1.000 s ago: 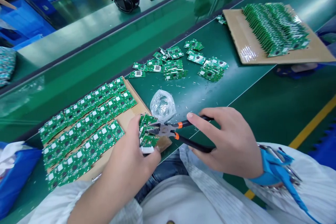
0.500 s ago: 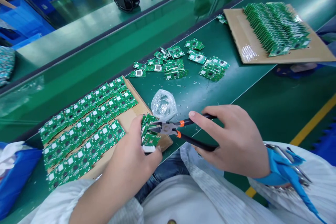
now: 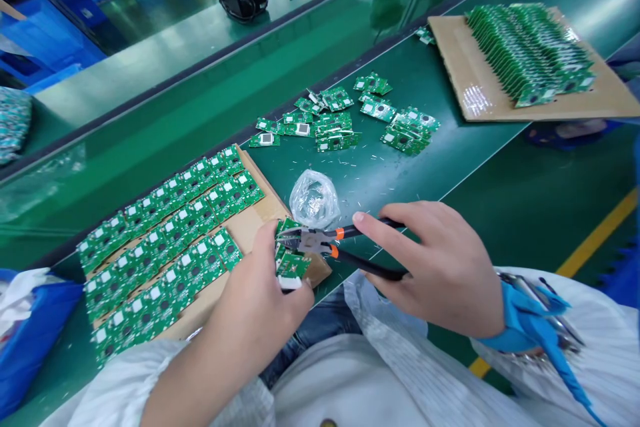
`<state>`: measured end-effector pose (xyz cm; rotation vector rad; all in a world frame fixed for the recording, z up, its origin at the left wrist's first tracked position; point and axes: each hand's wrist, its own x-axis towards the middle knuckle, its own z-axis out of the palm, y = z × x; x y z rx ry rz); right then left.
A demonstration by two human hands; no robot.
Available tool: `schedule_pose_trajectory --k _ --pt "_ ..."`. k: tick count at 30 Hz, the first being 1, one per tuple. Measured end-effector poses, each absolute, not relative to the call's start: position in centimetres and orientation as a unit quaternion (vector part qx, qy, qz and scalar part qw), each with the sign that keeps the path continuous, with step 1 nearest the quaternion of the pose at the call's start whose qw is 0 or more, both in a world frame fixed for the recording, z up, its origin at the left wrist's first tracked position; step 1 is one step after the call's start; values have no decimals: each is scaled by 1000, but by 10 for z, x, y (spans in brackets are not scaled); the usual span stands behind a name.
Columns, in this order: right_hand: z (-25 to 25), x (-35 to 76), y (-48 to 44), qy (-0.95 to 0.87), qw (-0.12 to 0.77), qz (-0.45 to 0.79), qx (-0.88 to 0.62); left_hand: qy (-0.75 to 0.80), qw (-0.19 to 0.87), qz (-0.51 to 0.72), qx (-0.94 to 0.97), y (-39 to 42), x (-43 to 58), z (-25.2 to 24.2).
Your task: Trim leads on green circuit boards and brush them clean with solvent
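1. The left hand (image 3: 265,287) is clenched around a small stack of green circuit boards (image 3: 289,261), holding it just above a cardboard sheet's corner.
2. The right hand (image 3: 430,267) grasps side cutters (image 3: 313,240) by their black handles, with orange collars showing; the jaws reach the stack's upper edge.
3. At nine o'clock from the hands, rows of joined boards (image 3: 165,233) lie on the cardboard sheet (image 3: 260,227).
4. At twelve o'clock, a crumpled plastic bag (image 3: 314,199) sits on the green bench mat (image 3: 400,180), just beyond the cutters, with loose boards (image 3: 330,130) farther on and pale clippings (image 3: 370,173) scattered about.
5. At two o'clock, boards stand leaning in rows (image 3: 530,53) on a second cardboard sheet (image 3: 480,73).
6. A blue wrist strap (image 3: 525,323) circles the right wrist.
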<state>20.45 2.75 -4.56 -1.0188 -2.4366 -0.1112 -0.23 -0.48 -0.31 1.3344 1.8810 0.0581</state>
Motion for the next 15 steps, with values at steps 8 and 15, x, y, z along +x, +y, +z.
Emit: schedule_pose_trajectory --k 8,15 --pt "-53 204 25 -894 236 -46 -378 731 444 27 518 1 1 -1" --pt "-55 201 20 -881 200 37 -427 690 497 -35 525 24 -9 -6"
